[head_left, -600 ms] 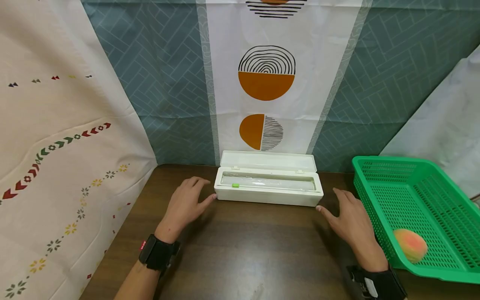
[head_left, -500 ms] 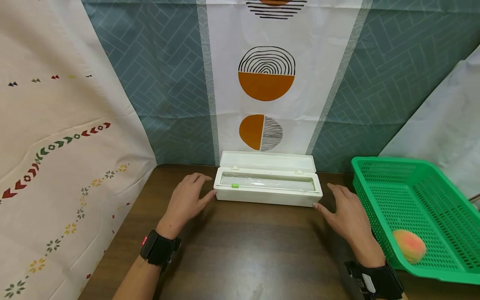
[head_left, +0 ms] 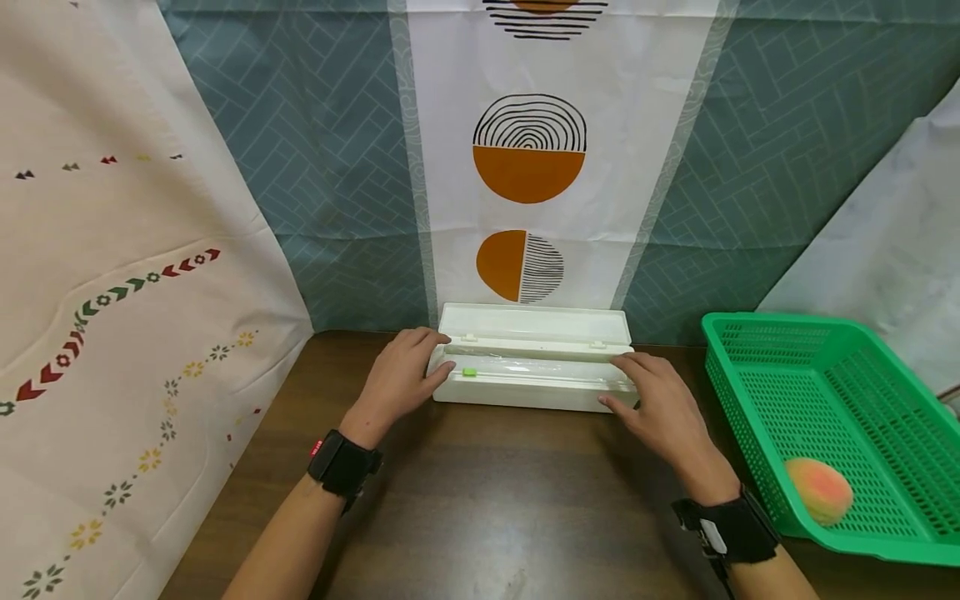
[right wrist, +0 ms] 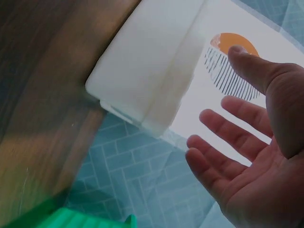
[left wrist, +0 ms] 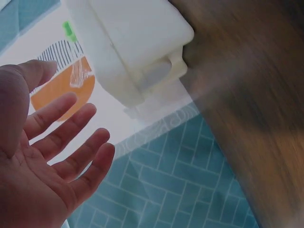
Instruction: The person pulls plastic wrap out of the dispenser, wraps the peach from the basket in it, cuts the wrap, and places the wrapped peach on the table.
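Moved inward since the earlier frame: left grip point(head_left: 401, 371) and right grip point(head_left: 660, 408), now at opposite ends of the white box point(head_left: 517, 396). Both are empty, fingers apart, seemingly spaced to balance its length. At the bench's point(head_left: 480, 500) rear, the box faces upward, long axis left to right; its lid point(head_left: 536, 323) is swung back, presumably for access. Right: green basket point(head_left: 731, 408), peach point(head_left: 819, 492).
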Demonstrator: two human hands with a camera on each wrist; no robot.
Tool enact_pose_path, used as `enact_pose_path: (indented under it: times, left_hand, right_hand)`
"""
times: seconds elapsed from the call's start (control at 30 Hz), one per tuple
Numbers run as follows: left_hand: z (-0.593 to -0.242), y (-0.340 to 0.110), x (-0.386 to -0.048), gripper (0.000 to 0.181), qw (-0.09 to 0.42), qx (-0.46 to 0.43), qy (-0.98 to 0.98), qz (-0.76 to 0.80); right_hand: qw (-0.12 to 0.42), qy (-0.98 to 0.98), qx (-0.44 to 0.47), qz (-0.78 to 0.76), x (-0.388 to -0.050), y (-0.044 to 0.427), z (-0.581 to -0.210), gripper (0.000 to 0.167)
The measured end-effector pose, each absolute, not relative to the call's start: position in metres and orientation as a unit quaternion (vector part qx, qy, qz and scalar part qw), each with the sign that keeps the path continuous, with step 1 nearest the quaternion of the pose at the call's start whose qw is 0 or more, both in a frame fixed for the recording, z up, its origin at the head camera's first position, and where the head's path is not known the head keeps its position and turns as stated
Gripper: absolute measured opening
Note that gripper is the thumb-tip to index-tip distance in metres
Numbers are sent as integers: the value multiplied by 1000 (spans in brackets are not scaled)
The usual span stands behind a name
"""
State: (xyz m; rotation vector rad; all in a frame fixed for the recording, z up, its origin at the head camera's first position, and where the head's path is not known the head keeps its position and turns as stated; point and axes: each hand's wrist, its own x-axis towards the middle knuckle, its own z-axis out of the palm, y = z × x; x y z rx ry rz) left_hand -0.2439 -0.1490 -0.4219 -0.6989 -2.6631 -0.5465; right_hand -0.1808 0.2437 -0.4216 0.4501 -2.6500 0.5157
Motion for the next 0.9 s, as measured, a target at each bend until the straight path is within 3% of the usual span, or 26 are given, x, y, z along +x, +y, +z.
enact_pose_path:
  times: [0.17,0.33,0.63,0.9]
  left_hand:
    - [-423,-140,-253,43,150,-250,-938,-190]
    - [-426,-135,-260,41,146,-258,-938,-179]
    - [-437,-132,-265,14,176,-264,-930,-187]
    - [-441,-133,-266,9,172,-245,-931,-210]
  right_hand:
    - [228,-937,189,185,-190,238,-425,56]
    - [222,-940,182,187,-196,234,-430,47]
    - [245,-934,162,201,-201,232,-437,14]
    - [259,-934,140,203,-203,235,-439,10]
